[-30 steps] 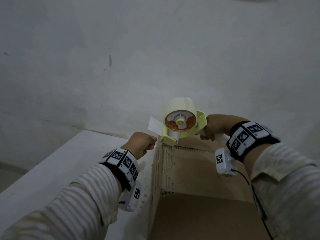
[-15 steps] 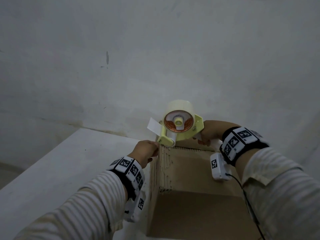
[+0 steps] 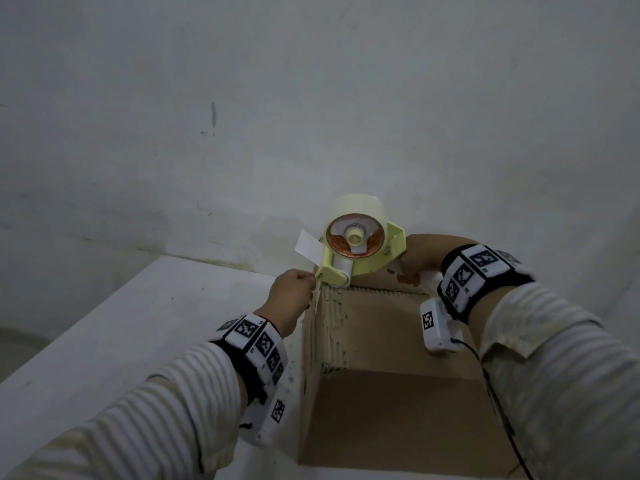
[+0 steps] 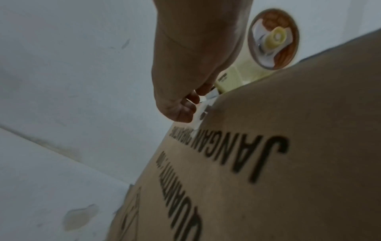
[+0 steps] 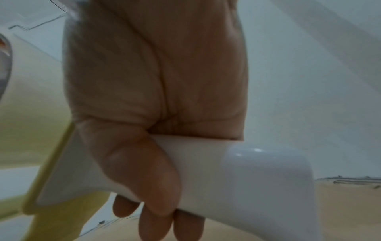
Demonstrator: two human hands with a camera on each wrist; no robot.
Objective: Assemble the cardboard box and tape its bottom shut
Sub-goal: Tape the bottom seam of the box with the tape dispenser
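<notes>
A brown cardboard box [image 3: 398,393] stands on a white table, its printed side [image 4: 268,163] facing left. A yellow tape dispenser [image 3: 356,247] with a pale tape roll sits at the box's far left top corner. My right hand [image 3: 408,271] grips its white handle [image 5: 237,171], fingers curled under it. My left hand [image 3: 310,282] is beside the box's upper left edge. There it pinches the tape end [image 4: 201,114], which lies over the edge below the dispenser [image 4: 272,39].
The white table [image 3: 138,341] stretches out to the left of the box. A bare white wall [image 3: 311,116] rises close behind box and dispenser. A white flap [image 3: 306,249] sticks out from the dispenser's left. A cable [image 3: 498,403] hangs from my right wrist over the box.
My left hand and forearm have shifted slightly right, closer to the box's left side. The dispenser stays at the far left corner in my right hand.
</notes>
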